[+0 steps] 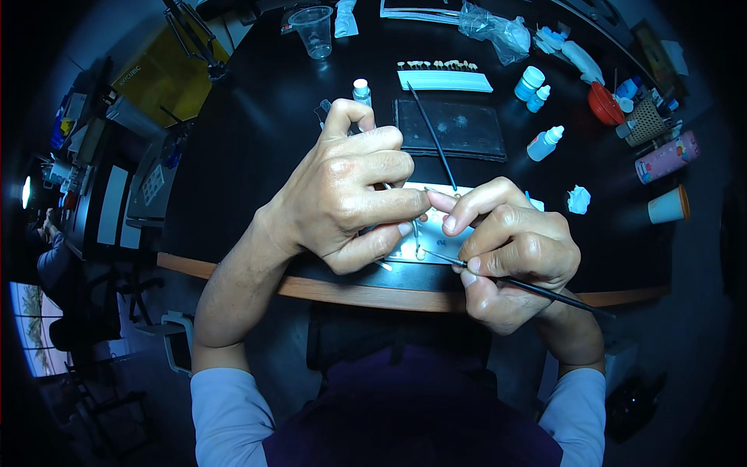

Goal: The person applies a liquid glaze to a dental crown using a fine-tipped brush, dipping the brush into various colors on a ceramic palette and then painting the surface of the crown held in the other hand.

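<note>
My left hand (342, 198) grips a thin metal tool (417, 229), seemingly tweezers, with a small pale piece (420, 253) at its lower end. My right hand (521, 261) is closed on a thin black brush (545, 292), whose fine tip lies at that piece. My fingers from both hands meet above the tool. Beneath them lies a light rectangular plate (434, 249) near the desk's front edge. Behind, a slim brush (432, 135) leans across a dark flat case (478, 140).
Small bottles (542, 144), crumpled tissue (578, 199) and a paper cup (665, 208) stand right. A strip of small samples (443, 80) and a plastic cup (315, 33) sit behind. The desk's wooden edge (350, 292) runs before me. Another person (54, 253) sits far left.
</note>
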Motion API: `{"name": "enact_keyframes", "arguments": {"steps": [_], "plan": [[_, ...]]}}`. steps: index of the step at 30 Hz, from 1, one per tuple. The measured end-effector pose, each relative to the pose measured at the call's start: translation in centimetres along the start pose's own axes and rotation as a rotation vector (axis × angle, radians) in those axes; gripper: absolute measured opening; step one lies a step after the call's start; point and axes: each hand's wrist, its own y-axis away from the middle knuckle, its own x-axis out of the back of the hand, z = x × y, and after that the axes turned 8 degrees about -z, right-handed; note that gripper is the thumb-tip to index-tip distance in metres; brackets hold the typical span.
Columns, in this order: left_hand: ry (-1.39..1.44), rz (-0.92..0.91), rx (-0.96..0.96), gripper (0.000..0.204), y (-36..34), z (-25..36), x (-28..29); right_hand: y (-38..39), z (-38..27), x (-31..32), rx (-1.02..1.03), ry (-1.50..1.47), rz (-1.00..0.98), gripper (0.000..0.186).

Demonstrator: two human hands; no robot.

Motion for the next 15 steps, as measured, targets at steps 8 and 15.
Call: {"name": "enact_keyframes", "arguments": {"steps": [8,15], "plan": [[-0.006,-0.002,-0.004,0.014,-0.08,0.1,0.13,0.19,-0.07,-0.01,-0.004,-0.001,0.003,0.019],[0.0,-0.005,-0.004,0.015,-0.08,0.11,0.16,0.1,-0.05,-0.06,-0.001,0.004,0.002,0.02]]}}
